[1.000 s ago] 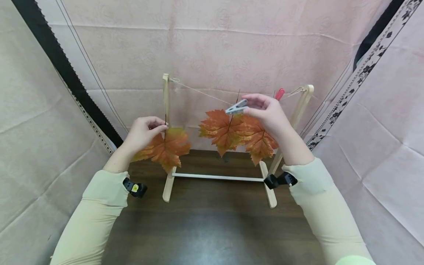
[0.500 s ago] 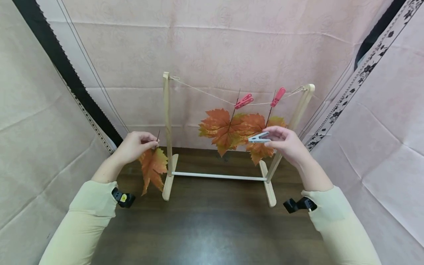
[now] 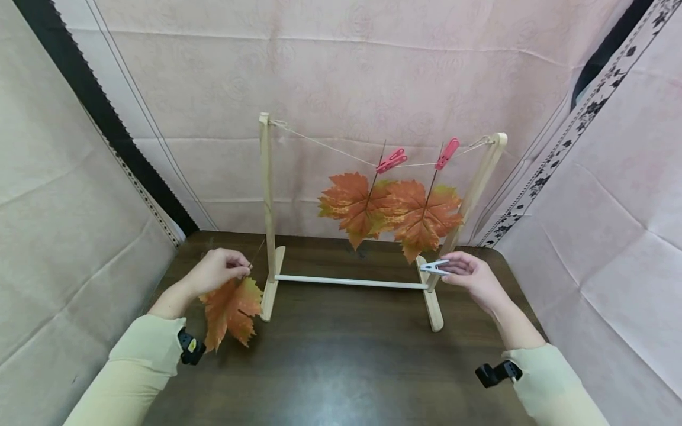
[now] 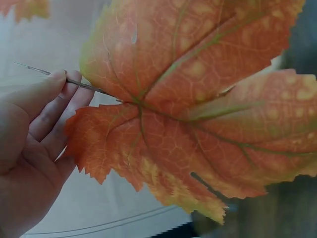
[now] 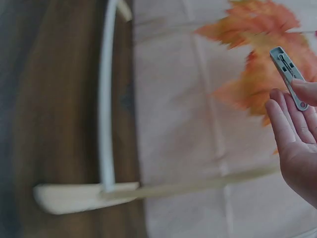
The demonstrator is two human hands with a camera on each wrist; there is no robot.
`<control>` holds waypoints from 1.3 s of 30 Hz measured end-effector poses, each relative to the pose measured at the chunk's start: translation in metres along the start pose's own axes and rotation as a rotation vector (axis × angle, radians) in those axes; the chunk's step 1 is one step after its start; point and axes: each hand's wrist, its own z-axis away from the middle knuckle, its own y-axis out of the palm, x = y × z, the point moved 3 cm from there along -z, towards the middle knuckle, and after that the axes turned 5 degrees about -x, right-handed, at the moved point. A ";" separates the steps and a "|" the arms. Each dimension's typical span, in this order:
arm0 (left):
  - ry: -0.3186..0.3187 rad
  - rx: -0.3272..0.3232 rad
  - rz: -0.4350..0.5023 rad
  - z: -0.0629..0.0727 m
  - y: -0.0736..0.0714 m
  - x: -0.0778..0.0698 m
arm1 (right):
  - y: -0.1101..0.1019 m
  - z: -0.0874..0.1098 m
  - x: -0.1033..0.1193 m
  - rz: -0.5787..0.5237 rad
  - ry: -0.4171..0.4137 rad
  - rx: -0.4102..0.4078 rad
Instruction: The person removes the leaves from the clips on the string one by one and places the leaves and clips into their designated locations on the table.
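Note:
My left hand [image 3: 221, 273] pinches the thin dark stem of an orange artificial maple leaf [image 3: 232, 310], left of the wooden stand's left post. The left wrist view shows thumb and fingertips on the stem [image 4: 84, 85], with the leaf spread beside them. Near the stand's right foot, my right hand [image 3: 471, 277] holds a pale blue clothespin [image 3: 434, 267] by its handle end. Two more maple leaves [image 3: 351, 204] [image 3: 424, 216] hang by their stems from the string [image 3: 325, 145], each under a pink clothespin [image 3: 392, 160] [image 3: 447, 154].
The wooden stand has a left post [image 3: 268, 195], a right post [image 3: 476, 189] and a white crossbar [image 3: 351, 282] low between its feet. It stands on a dark wooden table [image 3: 341, 355]. Pale cloth walls [image 3: 341, 77] enclose the back and both sides.
Both hands have moved down and away from the string. The left hand carried its leaf leftward past the left post, and the right hand carried the blue clothespin toward the right foot.

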 end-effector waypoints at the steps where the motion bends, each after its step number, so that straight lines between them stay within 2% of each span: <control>1: -0.002 0.017 0.001 0.002 0.004 0.004 | -0.002 0.003 -0.006 0.019 0.002 -0.009; 8: -0.031 0.094 0.002 0.012 0.032 0.030 | -0.018 0.020 -0.051 0.137 0.089 -0.029; 13: -0.061 0.108 0.032 0.017 0.050 0.047 | -0.028 0.033 -0.085 0.177 0.181 -0.060; 18: -0.107 0.112 0.095 0.022 0.064 0.057 | -0.035 0.044 -0.111 0.192 0.250 -0.080; 23: -0.119 0.099 0.134 0.025 0.076 0.066 | -0.039 0.052 -0.130 0.214 0.275 -0.075; 30: -0.118 0.098 0.166 0.030 0.094 0.075 | -0.042 0.059 -0.151 0.323 0.298 -0.069; 35: -0.093 0.107 0.180 0.031 0.105 0.079 | -0.044 0.064 -0.161 0.375 0.323 -0.068; 39: -0.066 0.123 0.177 0.031 0.113 0.081 | -0.046 0.066 -0.166 0.408 0.335 -0.097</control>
